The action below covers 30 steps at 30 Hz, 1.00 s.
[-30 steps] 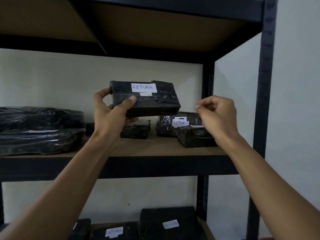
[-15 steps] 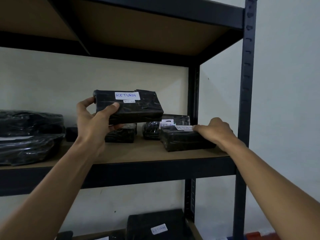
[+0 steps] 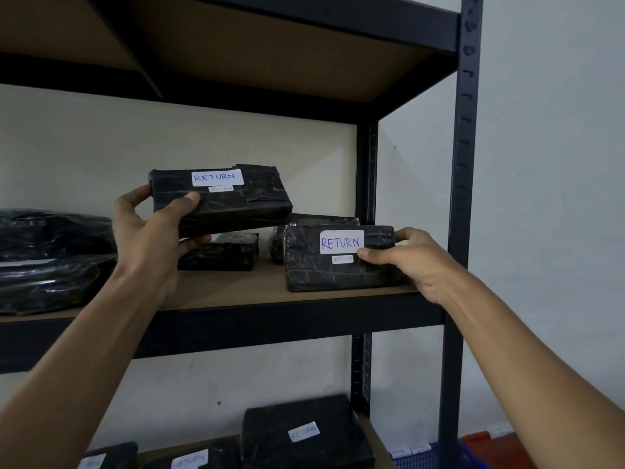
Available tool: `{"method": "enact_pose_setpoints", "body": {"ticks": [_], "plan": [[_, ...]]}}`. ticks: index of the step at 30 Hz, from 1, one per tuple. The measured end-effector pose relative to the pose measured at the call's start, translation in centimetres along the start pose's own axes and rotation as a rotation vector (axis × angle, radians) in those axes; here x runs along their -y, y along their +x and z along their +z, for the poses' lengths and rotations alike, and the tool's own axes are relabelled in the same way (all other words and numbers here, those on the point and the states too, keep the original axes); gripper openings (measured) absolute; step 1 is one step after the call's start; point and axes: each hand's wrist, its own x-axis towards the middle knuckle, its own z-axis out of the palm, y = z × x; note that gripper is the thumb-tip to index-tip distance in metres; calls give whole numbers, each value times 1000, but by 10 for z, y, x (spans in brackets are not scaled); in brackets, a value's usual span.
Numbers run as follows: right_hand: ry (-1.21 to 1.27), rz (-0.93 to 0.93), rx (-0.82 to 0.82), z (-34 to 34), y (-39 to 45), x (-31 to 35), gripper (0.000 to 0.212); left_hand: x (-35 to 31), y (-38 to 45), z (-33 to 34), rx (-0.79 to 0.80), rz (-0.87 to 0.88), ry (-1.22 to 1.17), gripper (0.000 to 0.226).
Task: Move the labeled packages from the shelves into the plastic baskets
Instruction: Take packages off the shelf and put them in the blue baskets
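Note:
My left hand (image 3: 152,231) grips a black wrapped package (image 3: 233,201) with a white "RETURN" label, held in the air above the middle shelf (image 3: 236,292). My right hand (image 3: 412,262) holds a second black "RETURN" package (image 3: 324,269) by its right end, tilted up on the shelf's front right so that its label faces me. Two more black packages lie behind: a small one (image 3: 223,253) and one (image 3: 324,220) mostly hidden by the tilted package. Blue (image 3: 426,453) and red (image 3: 480,443) plastic baskets show at the bottom right.
Large black plastic-wrapped bundles (image 3: 50,262) fill the shelf's left side. The lower shelf carries several labeled black packages (image 3: 301,434). Dark metal uprights (image 3: 463,184) stand at the right, with the white wall beyond. The shelf above (image 3: 236,38) hangs close overhead.
My right hand went down from the air to the front right package, took hold of it and tipped it up so its label shows. My left hand keeps its package, slightly lower and further left.

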Motion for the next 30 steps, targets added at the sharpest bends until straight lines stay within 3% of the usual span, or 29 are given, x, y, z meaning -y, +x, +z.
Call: {"method": "enact_pose_setpoints", "body": {"ticks": [7,17,30], "plan": [[134,-2,35,-8,1,-6,43,-5,-7,1,5,25,-6,56],[194,-157,3,-11,-9,-9,49,-16,-30,-10,45,160,22,53],[337,-262,-229,-25,-97,-25,48,-39,-102,-24,174,229,83,54]]}}
